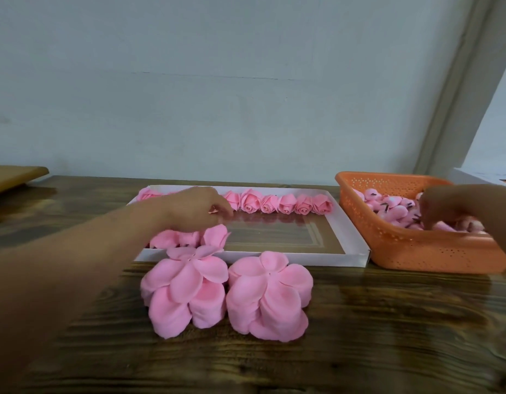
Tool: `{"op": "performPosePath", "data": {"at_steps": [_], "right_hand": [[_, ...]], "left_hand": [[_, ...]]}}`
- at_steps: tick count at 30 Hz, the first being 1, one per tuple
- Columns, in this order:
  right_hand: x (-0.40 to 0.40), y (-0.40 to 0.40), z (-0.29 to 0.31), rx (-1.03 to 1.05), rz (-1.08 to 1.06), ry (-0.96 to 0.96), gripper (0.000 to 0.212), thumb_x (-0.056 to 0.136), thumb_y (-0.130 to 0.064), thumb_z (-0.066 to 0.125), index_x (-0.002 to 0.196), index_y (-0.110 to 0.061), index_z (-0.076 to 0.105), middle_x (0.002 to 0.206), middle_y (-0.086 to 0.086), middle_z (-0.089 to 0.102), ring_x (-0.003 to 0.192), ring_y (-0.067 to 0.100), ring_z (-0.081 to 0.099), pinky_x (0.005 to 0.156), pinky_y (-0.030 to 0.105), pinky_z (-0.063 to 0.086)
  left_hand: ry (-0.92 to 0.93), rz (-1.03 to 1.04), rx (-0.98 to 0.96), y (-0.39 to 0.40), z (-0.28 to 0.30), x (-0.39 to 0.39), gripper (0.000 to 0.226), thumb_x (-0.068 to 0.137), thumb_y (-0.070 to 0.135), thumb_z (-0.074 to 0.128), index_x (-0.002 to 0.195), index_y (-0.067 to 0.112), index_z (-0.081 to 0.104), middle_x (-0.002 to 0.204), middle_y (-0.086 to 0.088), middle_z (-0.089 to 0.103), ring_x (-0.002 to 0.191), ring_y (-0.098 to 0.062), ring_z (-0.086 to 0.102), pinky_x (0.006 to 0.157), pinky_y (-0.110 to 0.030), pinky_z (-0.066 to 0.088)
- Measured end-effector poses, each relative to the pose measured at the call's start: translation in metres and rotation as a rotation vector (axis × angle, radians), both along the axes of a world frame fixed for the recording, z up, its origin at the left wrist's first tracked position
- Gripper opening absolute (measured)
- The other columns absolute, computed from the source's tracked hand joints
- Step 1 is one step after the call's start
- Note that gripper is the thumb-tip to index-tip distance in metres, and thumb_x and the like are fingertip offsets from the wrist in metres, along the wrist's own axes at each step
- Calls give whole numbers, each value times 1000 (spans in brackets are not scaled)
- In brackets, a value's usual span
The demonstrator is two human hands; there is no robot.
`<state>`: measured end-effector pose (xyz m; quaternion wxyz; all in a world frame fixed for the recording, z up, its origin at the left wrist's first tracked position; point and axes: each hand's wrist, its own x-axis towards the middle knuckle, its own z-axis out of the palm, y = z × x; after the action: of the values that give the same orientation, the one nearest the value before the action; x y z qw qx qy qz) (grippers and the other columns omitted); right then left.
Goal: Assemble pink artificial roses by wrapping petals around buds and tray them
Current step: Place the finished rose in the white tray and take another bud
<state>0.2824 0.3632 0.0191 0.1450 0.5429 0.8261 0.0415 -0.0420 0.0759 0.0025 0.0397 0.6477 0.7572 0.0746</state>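
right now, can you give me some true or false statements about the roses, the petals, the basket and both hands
1. The finished roses stand in a row along the far edge of the white tray. True.
2. The orange basket sits left of the tray. False: it sits to the tray's right.
3. The right hand reaches into the basket among the pink buds. True.
4. The petal stacks lie inside the basket. False: two big stacks lie on the wooden table in front of the tray.
5. The left hand rests flat on the table. False: it is over the tray's left part, near the rose row.
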Motion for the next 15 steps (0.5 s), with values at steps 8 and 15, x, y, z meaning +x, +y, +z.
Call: {"op": "performPosePath", "data": {"at_steps": [8,15], "right_hand": [[4,-10,18,248,150,381,4,74,-11,67,73,-9,64,76,10,62,75,28,58,67,31,48],[4,-13,14,287,203,507,5,74,-6,68,78,-3,68,76,14,63,71,30,55,65,32,44]], "left_hand": [[286,-149,-379,-31,18,32,56,86,-4,46,130,29,57,148,2,37,135,-17,34,108,-29,30],[294,-177,-362,-37,10,33,55,91,2,48,133,37,51,157,5,22,143,-15,21,112,-31,21]]}}
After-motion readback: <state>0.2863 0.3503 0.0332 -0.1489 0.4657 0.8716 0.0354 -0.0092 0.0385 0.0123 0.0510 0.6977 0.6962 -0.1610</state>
